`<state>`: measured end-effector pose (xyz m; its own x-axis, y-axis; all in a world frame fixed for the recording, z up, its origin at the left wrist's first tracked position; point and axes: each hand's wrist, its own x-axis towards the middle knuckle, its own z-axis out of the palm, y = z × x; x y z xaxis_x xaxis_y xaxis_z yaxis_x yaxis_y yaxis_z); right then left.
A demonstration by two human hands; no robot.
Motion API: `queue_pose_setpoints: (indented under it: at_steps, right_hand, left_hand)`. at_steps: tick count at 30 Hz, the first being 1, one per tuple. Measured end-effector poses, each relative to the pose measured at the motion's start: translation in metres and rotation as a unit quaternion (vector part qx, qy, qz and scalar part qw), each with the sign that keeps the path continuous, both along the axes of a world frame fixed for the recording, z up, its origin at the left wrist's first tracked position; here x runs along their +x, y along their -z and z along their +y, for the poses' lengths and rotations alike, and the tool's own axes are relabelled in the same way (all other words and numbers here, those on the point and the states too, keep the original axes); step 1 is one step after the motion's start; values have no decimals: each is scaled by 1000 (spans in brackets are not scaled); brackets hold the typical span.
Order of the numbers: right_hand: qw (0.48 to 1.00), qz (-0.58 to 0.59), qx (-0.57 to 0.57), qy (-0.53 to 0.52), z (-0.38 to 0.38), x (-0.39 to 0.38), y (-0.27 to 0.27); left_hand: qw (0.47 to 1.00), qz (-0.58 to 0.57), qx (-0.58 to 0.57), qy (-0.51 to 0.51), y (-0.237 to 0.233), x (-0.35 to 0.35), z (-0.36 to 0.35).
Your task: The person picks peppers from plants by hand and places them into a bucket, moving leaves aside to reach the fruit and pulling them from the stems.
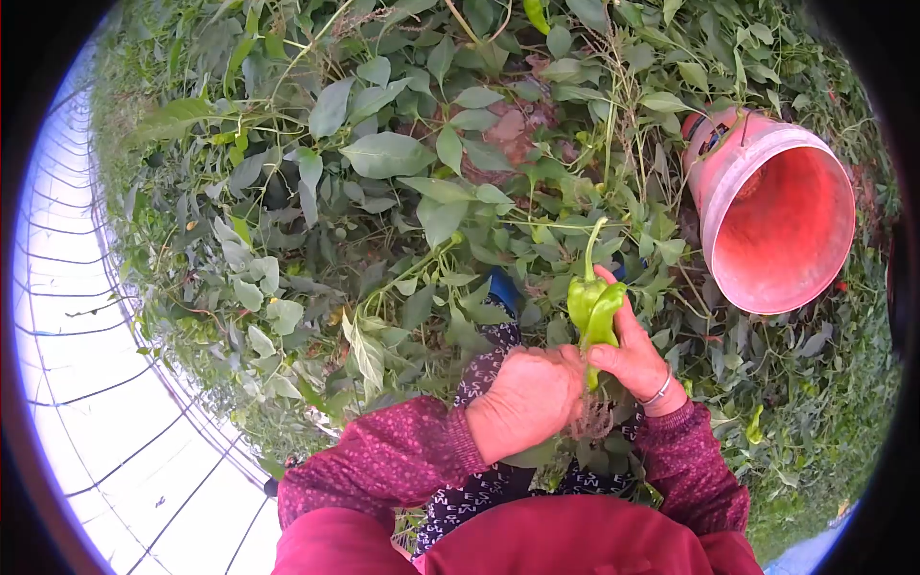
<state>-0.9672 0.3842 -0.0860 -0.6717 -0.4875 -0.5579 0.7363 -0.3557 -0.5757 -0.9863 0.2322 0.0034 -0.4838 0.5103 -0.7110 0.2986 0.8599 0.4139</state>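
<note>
A long green pepper with a curved stem points upward at the centre of the head view. My right hand grips it from the right, thumb across its lower part. My left hand is closed against the pepper's lower end from the left; whether it holds the pepper itself is hidden behind its back. Both arms wear dark red patterned sleeves, and a bracelet sits on my right wrist.
A pink bucket lies on its side at the upper right, its mouth facing me and showing nothing inside. Dense green pepper plants fill the ground all around. A white greenhouse cover curves along the left.
</note>
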Motion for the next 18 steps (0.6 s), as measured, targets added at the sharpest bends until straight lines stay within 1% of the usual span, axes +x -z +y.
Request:
queue_pose_setpoints:
  at_steps: [1, 3, 4, 5, 6, 7, 8, 9, 10, 11, 12, 13, 14, 16, 18]
  right_hand:
    - [1000, -11, 4, 4, -3, -2, 1]
    - [996, -72, -38, 30, -4, -1, 5]
    - [992, -101, -58, 44, -7, 0, 10]
    - [994, -98, -25, 38, -12, 3, 16]
    - [993, -108, -32, 28, -18, 8, 20]
    - [992, -116, -39, 19, -24, 12, 25]
    - [992, -120, -46, 12, -31, 14, 29]
    - [990, -126, -58, -12, -39, 16, 32]
    - [989, -127, -73, -31, -49, 17, 31]
    - [987, -128, -87, -50, -60, 16, 29]
    - [984, -127, -100, -70, -70, 16, 28]
    - [980, -133, -101, -109, -79, 15, 27]
    - [979, -114, -104, -134, -89, 19, 31]
    - [973, -110, -104, -172, -105, 23, 37]
    - [969, -107, -95, -202, -112, 24, 47]
  left_hand:
    - [999, -12, 39, -8, 5, -4, -6]
    - [992, -41, 121, -21, 16, -17, -26]
    - [984, -78, 147, -62, 18, -32, -40]
    - [972, -117, 172, -106, 17, -50, -57]
    - [957, -139, 150, -206, 13, -67, -79]
    - [936, -95, 171, -293, 24, -73, -109]
    - [901, -55, 167, -397, 39, -77, -144]
    - [875, -25, 135, -464, 57, -83, -187]
    - [881, 52, 95, -461, 84, -80, -244]
    - [915, 121, -50, -382, 94, -82, -290]
    - [922, 196, -174, -284, 105, -76, -336]
    - [922, 171, -265, -223, 113, -69, -380]
    - [911, 143, -353, -159, 117, -60, -418]
    - [903, 94, -418, -42, 112, -33, -465]
    - [915, 42, -400, 41, 108, -5, -493]
